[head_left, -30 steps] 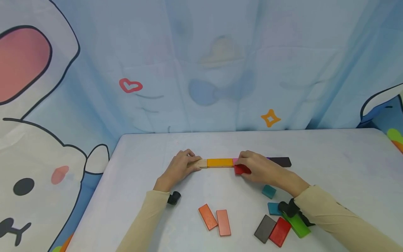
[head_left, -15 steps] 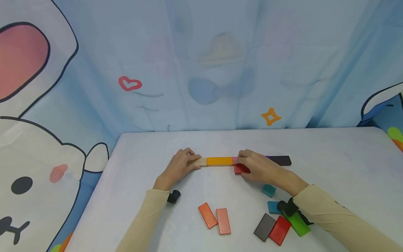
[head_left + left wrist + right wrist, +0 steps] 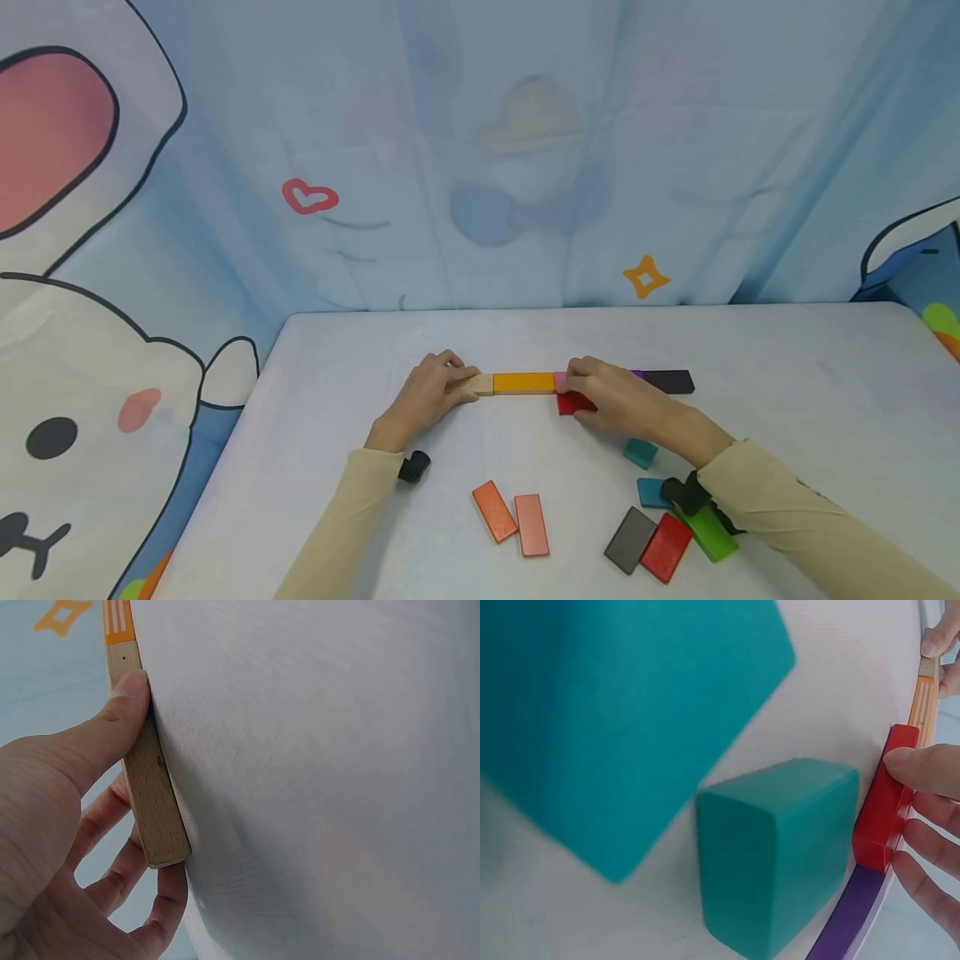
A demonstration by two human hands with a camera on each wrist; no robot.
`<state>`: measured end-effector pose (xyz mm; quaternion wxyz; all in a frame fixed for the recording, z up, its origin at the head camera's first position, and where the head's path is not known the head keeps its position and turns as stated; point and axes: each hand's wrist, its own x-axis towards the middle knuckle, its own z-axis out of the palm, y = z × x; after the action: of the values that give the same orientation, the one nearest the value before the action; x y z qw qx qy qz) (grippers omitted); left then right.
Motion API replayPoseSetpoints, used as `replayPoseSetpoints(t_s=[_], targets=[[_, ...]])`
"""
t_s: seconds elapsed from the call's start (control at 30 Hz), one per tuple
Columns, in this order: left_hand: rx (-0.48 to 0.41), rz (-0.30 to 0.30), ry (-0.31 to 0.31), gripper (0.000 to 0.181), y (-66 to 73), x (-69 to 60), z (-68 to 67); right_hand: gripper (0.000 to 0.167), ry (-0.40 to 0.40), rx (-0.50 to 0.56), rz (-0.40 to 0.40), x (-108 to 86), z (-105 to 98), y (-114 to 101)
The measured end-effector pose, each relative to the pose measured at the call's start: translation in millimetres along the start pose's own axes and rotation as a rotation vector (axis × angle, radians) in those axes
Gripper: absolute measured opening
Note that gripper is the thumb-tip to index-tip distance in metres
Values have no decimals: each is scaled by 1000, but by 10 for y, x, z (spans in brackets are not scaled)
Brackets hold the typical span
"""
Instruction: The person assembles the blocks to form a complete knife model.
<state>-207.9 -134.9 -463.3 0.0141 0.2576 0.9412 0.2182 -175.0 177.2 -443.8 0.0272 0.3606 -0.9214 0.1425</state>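
A straight row of wooden blocks lies on the white table. At its left end, my left hand (image 3: 426, 392) pinches a plain wooden block (image 3: 159, 802) between the thumb and the fingers on the far side. Against that block sits a yellow-orange block (image 3: 523, 383), followed by a pink block (image 3: 559, 382), mostly covered. My right hand (image 3: 618, 400) grips a red block (image 3: 885, 802) at the near side of the row, thumb on its near face. A purple block (image 3: 851, 911) and a black block (image 3: 670, 382) continue the row to the right; the hand hides part of it.
Nearer me lie an orange block (image 3: 495, 511) and a salmon block (image 3: 532, 525). Below the right wrist are a teal block (image 3: 641, 453), a blue block (image 3: 652, 492), a grey block (image 3: 631, 540), another red block (image 3: 666, 547) and a green block (image 3: 708, 533). A curtain (image 3: 450, 275) hangs behind.
Both hands keep their hold and stay in place. Only the head view has tilted slightly, so the table and blocks appear a little higher.
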Motion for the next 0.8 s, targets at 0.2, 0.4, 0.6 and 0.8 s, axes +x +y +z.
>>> replayPoseSetpoints(t_s=[0.2,0.4,0.6,0.8], targets=[[2,-7,-4,41,9,8,-1,36,3,-2,-2,-9,-18,-9],[-1,-10,-8,41,17,-2,-7,35,11,22,-31,-17,-73,-116],[12,3,0,41,9,-15,-3,33,-9,44,-221,-28,-102,-377],[8,5,1,41,18,-5,-6,31,-147,99,-323,-88,-108,-742]])
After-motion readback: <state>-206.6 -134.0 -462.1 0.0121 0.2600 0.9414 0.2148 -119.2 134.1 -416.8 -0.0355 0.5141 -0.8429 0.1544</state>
